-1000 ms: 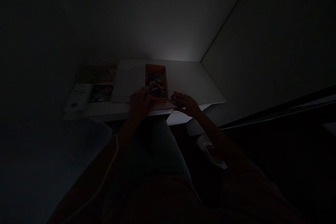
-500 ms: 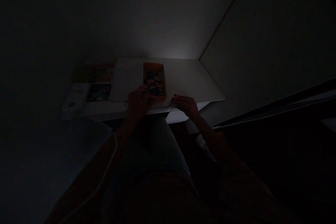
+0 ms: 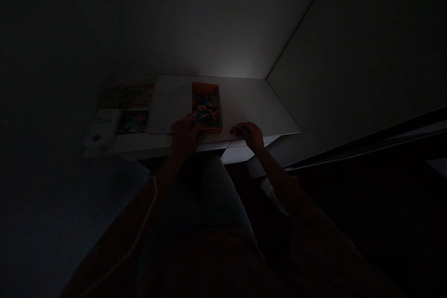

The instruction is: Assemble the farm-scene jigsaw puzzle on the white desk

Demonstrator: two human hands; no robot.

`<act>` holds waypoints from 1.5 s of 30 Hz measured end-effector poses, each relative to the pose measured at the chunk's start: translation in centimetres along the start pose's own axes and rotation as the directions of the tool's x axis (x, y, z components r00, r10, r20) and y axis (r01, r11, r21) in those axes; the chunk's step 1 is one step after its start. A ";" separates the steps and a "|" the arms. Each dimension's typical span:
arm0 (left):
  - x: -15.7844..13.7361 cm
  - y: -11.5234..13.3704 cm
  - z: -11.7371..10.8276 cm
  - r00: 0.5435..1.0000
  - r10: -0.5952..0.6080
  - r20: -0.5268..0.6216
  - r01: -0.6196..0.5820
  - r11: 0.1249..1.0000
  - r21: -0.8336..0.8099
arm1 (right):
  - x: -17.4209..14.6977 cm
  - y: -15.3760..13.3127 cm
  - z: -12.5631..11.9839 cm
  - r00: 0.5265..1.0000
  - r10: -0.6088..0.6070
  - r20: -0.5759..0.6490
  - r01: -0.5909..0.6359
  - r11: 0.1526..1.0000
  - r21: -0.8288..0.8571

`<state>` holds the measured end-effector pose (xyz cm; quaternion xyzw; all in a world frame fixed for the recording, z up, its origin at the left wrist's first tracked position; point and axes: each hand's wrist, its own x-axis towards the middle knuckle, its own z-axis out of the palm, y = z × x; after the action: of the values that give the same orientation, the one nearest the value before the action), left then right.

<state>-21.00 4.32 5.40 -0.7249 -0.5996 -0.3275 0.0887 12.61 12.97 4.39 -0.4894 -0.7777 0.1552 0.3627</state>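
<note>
The scene is very dim. An orange open box point(image 3: 220, 107) stands on the white desk, with many small orange and dark blue pieces point(image 3: 205, 112), apparently jigsaw pieces, inside it. My left hand point(image 3: 184, 135) grips the box at its near left corner, fingers bent along the side and thumb by the front wall. To the right of the box, over the desk's front edge, my right hand point(image 3: 252, 136) is closed round a small flat colourful card point(image 3: 244, 129). The card is tipped nearly edge-on, and fingers cover much of it.
A white sheet or board point(image 3: 169, 107) lies left of the box. Farther left are a colourful picture sheet point(image 3: 127, 95), a smaller dark picture point(image 3: 133, 122) and a white device point(image 3: 102, 126). Walls stand behind and right of the desk point(image 3: 258, 102). Drawers point(image 3: 239, 152) show below.
My right hand has turned the colourful card, which showed its face before and is now almost edge-on. My left hand stays at the box corner.
</note>
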 end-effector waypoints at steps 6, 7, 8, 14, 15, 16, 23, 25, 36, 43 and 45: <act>-0.1 0.0 0.2 1.000 0.010 -0.005 -0.009 1.000 0.013 | 1.8 -1.0 0.2 0.987 0.142 -0.071 -0.123 0.967 0.225; -0.1 0.0 0.2 1.000 0.012 -0.004 -0.012 1.000 0.016 | 2.4 -1.1 0.2 0.983 0.161 -0.082 -0.136 0.958 0.253; -0.1 0.0 0.3 1.000 0.014 -0.004 -0.014 1.000 0.021 | 3.0 -1.2 0.2 0.979 0.184 -0.088 -0.154 0.950 0.272; -0.1 0.1 0.0 1.000 0.011 0.004 -0.011 1.000 0.010 | 7.5 -3.5 0.3 0.981 0.181 -0.068 -0.154 0.942 0.297; 0.0 0.1 0.0 1.000 0.011 0.009 -0.011 1.000 0.004 | 8.4 -4.3 0.6 0.987 0.145 -0.068 -0.119 0.949 0.293; 0.0 0.1 -0.1 1.000 0.012 0.015 -0.012 1.000 0.000 | 9.4 -5.3 1.1 0.992 0.103 -0.069 -0.080 0.958 0.277; 0.2 0.5 -0.7 0.998 -0.006 0.062 0.005 1.000 0.029 | 15.9 -11.1 6.5 0.966 -0.191 0.176 0.204 0.977 -0.059; 0.2 0.7 -0.8 0.997 -0.010 0.074 0.007 0.999 0.048 | 16.5 -11.3 6.7 0.938 -0.242 0.247 0.265 0.962 -0.064; 0.1 0.6 -0.3 0.998 0.012 0.055 -0.013 1.000 0.024 | 2.7 -2.1 -1.4 0.933 -0.293 0.210 0.291 0.956 0.042; 0.0 0.4 -0.2 0.999 0.016 0.047 -0.017 1.000 0.021 | -1.8 -1.2 -3.1 0.927 -0.219 0.305 0.242 0.970 -0.039; 0.0 0.3 -0.1 0.999 0.020 0.048 -0.021 1.000 0.019 | -0.9 -2.5 -3.6 0.950 -0.200 0.238 0.213 0.976 -0.030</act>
<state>-20.72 4.20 5.55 -0.7377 -0.5973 -0.3032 0.0846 13.85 10.60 7.99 -0.3934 -0.8660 0.1512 0.2691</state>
